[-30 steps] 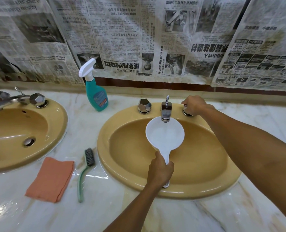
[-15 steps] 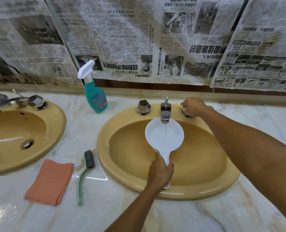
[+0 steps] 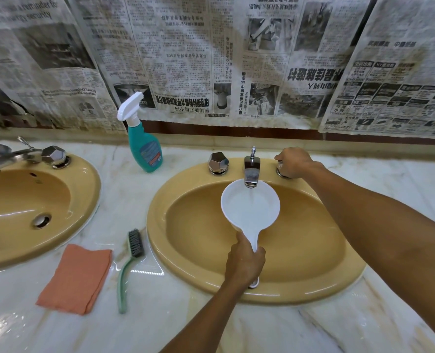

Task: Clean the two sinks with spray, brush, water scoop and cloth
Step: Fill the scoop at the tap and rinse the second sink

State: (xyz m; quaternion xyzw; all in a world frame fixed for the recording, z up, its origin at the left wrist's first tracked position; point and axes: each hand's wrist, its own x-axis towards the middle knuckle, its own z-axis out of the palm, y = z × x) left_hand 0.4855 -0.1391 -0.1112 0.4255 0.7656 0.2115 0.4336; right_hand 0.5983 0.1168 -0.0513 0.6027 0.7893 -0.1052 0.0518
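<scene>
The left hand [image 3: 245, 264] grips the scoop [image 3: 250, 207] by its handle, bowl under the spout [image 3: 251, 171] over the right sink [image 3: 255, 294]. The right hand [image 3: 293, 162], arm outstretched, curls round the right tap knob. On the tabletop [image 3: 160, 314] between the two sinks lie one cloth [image 3: 76, 277], one brush [image 3: 131, 266] and one spray [image 3: 145, 146].

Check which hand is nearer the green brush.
Left. The left hand grips the scoop handle over the sink, right of the brush; the right hand grips the far tap knob.
</scene>
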